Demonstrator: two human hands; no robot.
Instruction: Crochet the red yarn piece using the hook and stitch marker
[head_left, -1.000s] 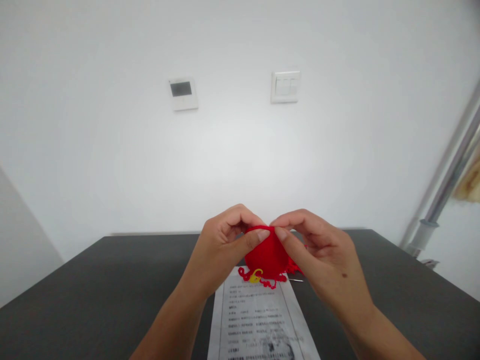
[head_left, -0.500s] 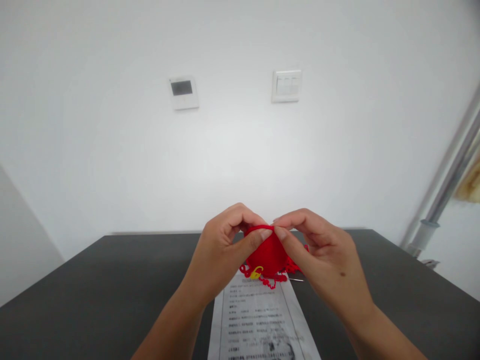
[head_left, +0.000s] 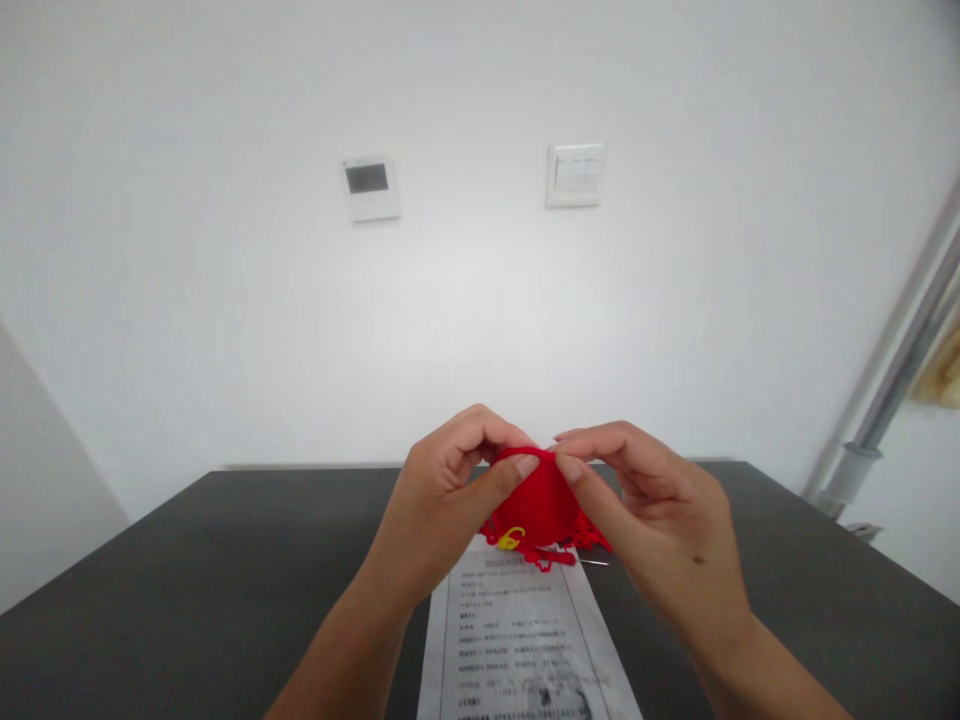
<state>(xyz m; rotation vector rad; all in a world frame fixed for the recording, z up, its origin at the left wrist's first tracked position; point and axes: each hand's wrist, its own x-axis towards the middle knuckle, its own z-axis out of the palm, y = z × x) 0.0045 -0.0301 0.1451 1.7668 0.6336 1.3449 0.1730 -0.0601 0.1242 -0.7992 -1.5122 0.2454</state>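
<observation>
Both hands (head_left: 450,490) pinch red crochet piece (head_left: 538,505) w/ fingertips.

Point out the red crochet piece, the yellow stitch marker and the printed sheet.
red crochet piece (head_left: 541,505): head view, middle of its rounded front.
yellow stitch marker (head_left: 511,540): head view, its loop at the lower left edge.
printed sheet (head_left: 517,640): head view, centre of the text.

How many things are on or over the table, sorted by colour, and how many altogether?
Red: 2, the crochet piece held by the left hand and right hand, and the loose yarn under it.
Yellow: 1, the marker clip.
White: 1, the printed sheet.
Silver: 1, the thin needle tip.
Total: 5, on the dark table.
</observation>
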